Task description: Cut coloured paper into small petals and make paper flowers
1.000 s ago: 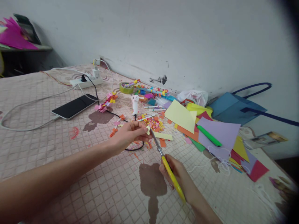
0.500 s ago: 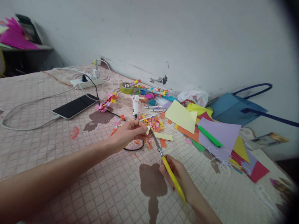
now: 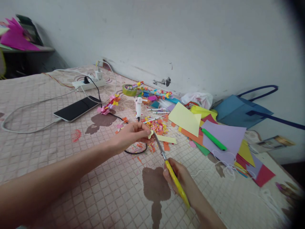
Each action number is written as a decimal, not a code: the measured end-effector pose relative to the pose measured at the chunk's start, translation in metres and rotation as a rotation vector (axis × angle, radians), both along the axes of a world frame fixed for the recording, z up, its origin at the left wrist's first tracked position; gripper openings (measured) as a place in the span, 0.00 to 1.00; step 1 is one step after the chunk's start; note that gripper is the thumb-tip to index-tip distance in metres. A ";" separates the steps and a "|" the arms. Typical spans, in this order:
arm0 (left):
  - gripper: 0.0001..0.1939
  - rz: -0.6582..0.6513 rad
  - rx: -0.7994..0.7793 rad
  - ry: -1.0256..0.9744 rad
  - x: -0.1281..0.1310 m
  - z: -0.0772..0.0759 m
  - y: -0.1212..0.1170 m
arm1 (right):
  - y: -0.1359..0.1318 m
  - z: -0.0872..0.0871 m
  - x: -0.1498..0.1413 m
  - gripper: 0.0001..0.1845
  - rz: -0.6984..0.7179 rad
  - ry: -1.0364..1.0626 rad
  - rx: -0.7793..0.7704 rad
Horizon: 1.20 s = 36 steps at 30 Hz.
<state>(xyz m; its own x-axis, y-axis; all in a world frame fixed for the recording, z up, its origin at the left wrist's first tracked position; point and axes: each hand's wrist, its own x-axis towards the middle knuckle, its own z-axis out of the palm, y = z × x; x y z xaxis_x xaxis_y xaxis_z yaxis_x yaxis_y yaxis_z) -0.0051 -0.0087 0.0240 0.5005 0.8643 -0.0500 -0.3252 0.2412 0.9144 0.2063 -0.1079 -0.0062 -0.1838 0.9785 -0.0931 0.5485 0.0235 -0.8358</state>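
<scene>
Between the thumb and fingers of my left hand (image 3: pixel 133 135) is a small pale yellow paper piece (image 3: pixel 150 134). My right hand (image 3: pixel 178 175) grips a pair of scissors (image 3: pixel 175 181) with yellow handles; the metal blades point up and left, their tips at the edge of the paper piece. Whether the tips touch the paper is hard to tell. Beyond the blades lies a pale yellow paper strip (image 3: pixel 166 139), near a heap of colourful paper scraps (image 3: pixel 156 126). A white glue gun (image 3: pixel 138 107) stands behind my left hand.
At the left, a phone (image 3: pixel 77 108) lies plugged in, with cables running to a power strip (image 3: pixel 89 83). Coloured paper sheets (image 3: pixel 186 117), a green cutter (image 3: pixel 213 139) and a blue bag (image 3: pixel 238 109) are at the right. Tape (image 3: pixel 129 91) sits near the wall.
My left hand and the paper piece have shifted very slightly, the paper turning a little. The scissors have hardly moved.
</scene>
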 end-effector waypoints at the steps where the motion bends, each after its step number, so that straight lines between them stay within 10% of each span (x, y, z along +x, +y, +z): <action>1: 0.09 0.001 0.004 0.003 0.000 0.000 0.000 | 0.000 0.001 -0.001 0.14 0.007 -0.008 0.001; 36: 0.10 0.059 -0.013 0.062 -0.003 0.002 0.003 | -0.001 0.009 -0.003 0.15 -0.040 0.114 -0.124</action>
